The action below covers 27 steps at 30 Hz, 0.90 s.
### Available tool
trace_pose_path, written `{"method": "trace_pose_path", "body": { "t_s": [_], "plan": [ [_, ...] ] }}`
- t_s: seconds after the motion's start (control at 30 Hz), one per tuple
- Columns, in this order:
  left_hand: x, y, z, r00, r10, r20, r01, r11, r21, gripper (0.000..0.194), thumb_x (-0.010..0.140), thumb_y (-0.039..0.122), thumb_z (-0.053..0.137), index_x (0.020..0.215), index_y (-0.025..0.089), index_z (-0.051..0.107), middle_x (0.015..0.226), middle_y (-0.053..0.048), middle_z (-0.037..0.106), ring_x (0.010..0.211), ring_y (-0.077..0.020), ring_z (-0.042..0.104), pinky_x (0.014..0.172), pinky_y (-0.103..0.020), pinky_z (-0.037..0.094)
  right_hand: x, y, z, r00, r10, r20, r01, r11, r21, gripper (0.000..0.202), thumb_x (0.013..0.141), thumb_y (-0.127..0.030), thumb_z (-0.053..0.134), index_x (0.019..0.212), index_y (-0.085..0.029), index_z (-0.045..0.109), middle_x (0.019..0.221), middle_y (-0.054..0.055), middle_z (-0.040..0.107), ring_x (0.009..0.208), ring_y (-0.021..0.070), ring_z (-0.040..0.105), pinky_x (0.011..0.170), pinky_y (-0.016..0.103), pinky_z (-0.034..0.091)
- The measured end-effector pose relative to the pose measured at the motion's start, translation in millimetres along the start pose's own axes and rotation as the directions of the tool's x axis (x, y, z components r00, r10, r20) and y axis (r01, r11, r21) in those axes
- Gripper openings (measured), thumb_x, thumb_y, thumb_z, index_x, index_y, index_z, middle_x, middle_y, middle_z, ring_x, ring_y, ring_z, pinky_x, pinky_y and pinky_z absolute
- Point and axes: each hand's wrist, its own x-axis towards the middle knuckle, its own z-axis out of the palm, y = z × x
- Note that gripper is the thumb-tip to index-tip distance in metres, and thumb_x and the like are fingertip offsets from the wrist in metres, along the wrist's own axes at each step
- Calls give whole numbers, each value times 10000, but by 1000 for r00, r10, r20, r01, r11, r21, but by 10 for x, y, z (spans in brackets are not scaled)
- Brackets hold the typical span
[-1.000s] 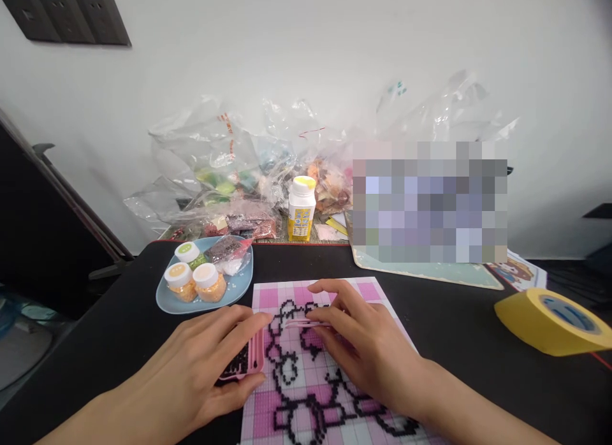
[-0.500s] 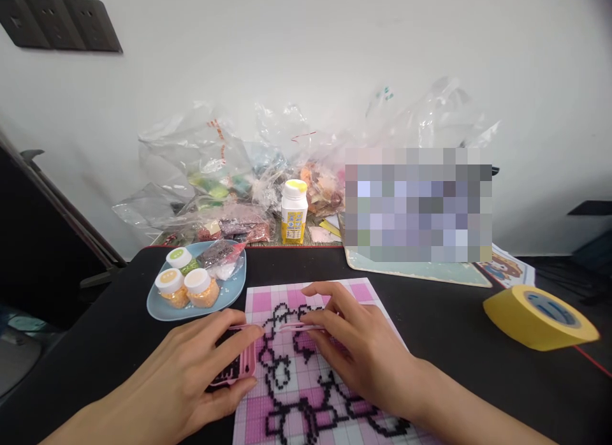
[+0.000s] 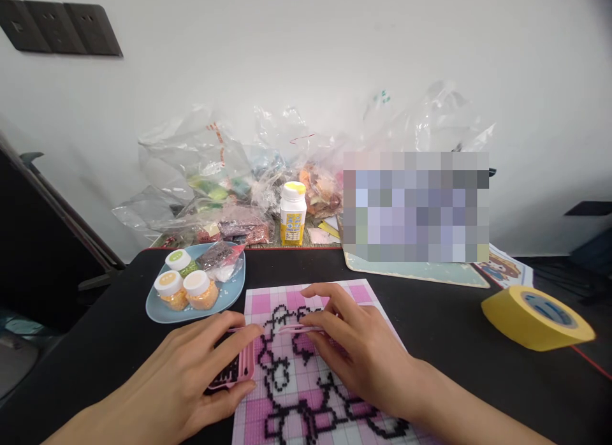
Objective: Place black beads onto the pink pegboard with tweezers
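Upper left of frame: dark wall socket panel (image 3: 60, 27) sitting on the white wall. Below it, left of center, blue plate (image 3: 234, 291) holding a green-filled jar (image 3: 179, 261), two orange-filled jars (image 3: 186, 291) with pale lids, and a dark-filled plastic packet (image 3: 217, 259). Clear plastic bags (image 3: 196, 155) crowding along the wall behind.

Lower left, left hand (image 3: 196, 362) gripping a pink tray (image 3: 247, 362), thumb at the near side, fingers over the far side; black beads (image 3: 229, 372) lying inside. Tray is sitting at the left edge of the pegboard (image 3: 258, 301); can't tell whether it's resting on it.

Pegboard is lying flat at lower center, pink-and-white checked, carrying a black bead outline (image 3: 277, 400). White-and-yellow bottle (image 3: 293, 215) standing upright beyond it.

Right of center, right hand (image 3: 366, 349) pinching pink tweezers (image 3: 299, 329) over the pegboard's upper part, tips pointing left; can't tell if they're holding a bead.

Farther right, pale green board (image 3: 415, 271) lying under a pixelated patch, printed card (image 3: 504, 266) showing beside it. Yellow tape roll (image 3: 521, 320) lying on the black mat (image 3: 440, 324) at far right.
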Motion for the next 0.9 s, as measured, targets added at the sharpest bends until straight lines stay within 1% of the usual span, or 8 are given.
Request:
{"method": "trace_pose_path", "body": {
  "t_s": [0.07, 0.13, 0.23, 0.3, 0.47, 0.6, 0.73, 0.9],
  "plan": [
    [-1, -25, -14, 999, 36, 25, -35, 999, -10, 349, 1088, 423, 364, 1341, 252, 533, 1172, -60, 712, 1051, -201, 724, 811, -275, 604, -4, -2, -6, 1000, 4, 3, -4, 1000, -1, 229, 1035, -190, 402, 1008, -160, 628, 1198, 155, 639, 583, 116, 594, 491, 298, 522],
    [-5, -38, -26, 998, 60, 36, -60, 998, -10, 353, 1072, 407, 424, 1363, 236, 527, 1188, -70, 713, 1065, -210, 725, 824, -274, 611, -6, 2, -8, 1000, 8, 3, -8, 1000, -6, 228, 1035, -199, 408, 1005, -164, 631, 1198, 154, 640, 643, 136, 630, 495, 291, 519],
    [-10, -34, -36, 998, 57, 17, -57, 998, 7, 368, 1070, 405, 423, 1372, 223, 528, 1207, -94, 707, 1053, -227, 731, 822, -292, 620, -6, 28, -1, 1000, 14, -2, -14, 1000, -15, 227, 1033, -200, 413, 1005, -166, 636, 1196, 152, 641, 710, 155, 658, 501, 279, 510],
    [-12, -32, -38, 999, 39, 21, -39, 999, -6, 373, 1065, 415, 433, 1367, 221, 536, 1207, -100, 705, 1046, -239, 732, 816, -303, 623, -6, 55, 8, 1000, 16, -6, -16, 1000, -15, 223, 1029, -194, 420, 999, -164, 639, 1197, 149, 641, 687, 144, 649, 505, 279, 506],
    [-18, -66, -18, 999, -5, 52, 11, 994, -111, 399, 1003, 404, 572, 1371, 253, 549, 1187, -64, 709, 1018, -237, 736, 844, -316, 614, -12, 113, 17, 1000, 13, -18, -13, 1000, -3, 218, 1018, -199, 432, 1010, -165, 647, 1210, 137, 630, 587, 101, 603, 505, 274, 480],
    [-23, -93, 30, 999, -34, -28, 28, 984, -176, 402, 1005, 453, 537, 1333, 226, 581, 1161, -100, 710, 995, -263, 733, 810, -336, 609, -11, 145, 12, 1000, 22, -6, -22, 1000, -11, 178, 1003, -207, 470, 1001, -169, 644, 1204, 125, 633, 586, 93, 597, 516, 260, 462],
    [-34, -90, 47, 997, -77, -18, 70, 967, -243, 407, 963, 402, 608, 1333, 237, 580, 1150, -81, 727, 1002, -259, 727, 857, -356, 596, -18, 188, 28, 999, 34, -11, -34, 999, -18, 152, 999, -222, 499, 1002, -180, 646, 1224, 124, 627, 685, 118, 656, 541, 243, 457],
    [-16, -35, -30, 995, -94, 20, 96, 965, -245, 396, 937, 288, 606, 1325, 219, 572, 1164, -83, 722, 1046, -257, 707, 914, -366, 564, -26, 225, 45, 1000, 27, -11, -27, 999, -22, 120, 970, -209, 546, 1004, -167, 653, 1216, 121, 643, 668, 116, 654, 547, 248, 464]
  ]
}}
